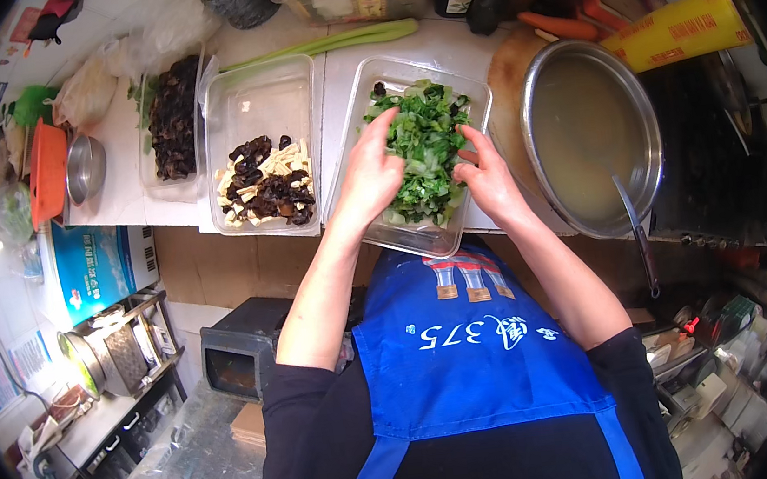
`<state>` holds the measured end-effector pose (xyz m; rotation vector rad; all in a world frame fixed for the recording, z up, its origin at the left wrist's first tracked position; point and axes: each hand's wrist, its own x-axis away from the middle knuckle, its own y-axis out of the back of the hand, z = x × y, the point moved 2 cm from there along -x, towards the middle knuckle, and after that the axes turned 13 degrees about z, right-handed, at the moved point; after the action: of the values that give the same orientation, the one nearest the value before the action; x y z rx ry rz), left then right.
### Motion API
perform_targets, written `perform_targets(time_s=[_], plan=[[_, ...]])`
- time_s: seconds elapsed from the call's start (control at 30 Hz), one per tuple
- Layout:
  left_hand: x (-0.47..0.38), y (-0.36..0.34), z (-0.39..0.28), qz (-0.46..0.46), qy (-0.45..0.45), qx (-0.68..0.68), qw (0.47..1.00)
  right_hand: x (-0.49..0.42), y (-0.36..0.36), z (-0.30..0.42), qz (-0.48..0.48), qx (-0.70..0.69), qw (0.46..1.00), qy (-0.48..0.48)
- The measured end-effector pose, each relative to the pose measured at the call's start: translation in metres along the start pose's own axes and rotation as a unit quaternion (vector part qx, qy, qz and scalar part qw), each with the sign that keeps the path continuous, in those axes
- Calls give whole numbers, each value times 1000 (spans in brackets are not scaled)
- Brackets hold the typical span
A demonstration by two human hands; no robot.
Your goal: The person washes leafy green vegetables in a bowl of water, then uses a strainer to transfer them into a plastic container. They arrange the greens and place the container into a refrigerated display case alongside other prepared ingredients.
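Observation:
A clear plastic tray (444, 246) holds a heap of chopped leafy greens (426, 140), with a few dark bits of wood ear fungus at its far edge. My left hand (376, 170) rests at the left side of the heap, index finger stretched over the leaves. At the heap's right side is my right hand (486, 171), fingers apart and touching the greens. Neither hand has plainly closed around any leaves. To the left, a second clear tray (257, 102) contains wood ear fungus (285, 201) and pale cut strips (282, 159) resembling yuba.
On the right, a steel pot (589, 127) of cloudy liquid has a knife (635, 234) across its rim. Behind lie a celery stalk (335, 41), carrots (557, 25) and a yellow cling-film box (677, 30). Leftward are another fungus tray (175, 121) and a metal bowl (85, 169).

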<state>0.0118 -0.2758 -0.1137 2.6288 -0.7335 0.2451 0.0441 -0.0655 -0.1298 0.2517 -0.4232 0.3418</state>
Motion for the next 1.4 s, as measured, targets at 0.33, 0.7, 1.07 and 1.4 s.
perform_targets(time_s=[0.33,0.7,1.07,1.4], plan=[[-21,-34,47,-31,77,281,956,-36,-35,-10,22,-185,982,-22],[5,19,-8,-105,-37,202,973,-10,5,55,-2,-245,963,109],[39,10,-23,-75,-92,167,979,-3,5,53,-10,-195,973,123],[46,-55,59,-98,173,12,980,-2,-57,-33,40,46,996,-66]])
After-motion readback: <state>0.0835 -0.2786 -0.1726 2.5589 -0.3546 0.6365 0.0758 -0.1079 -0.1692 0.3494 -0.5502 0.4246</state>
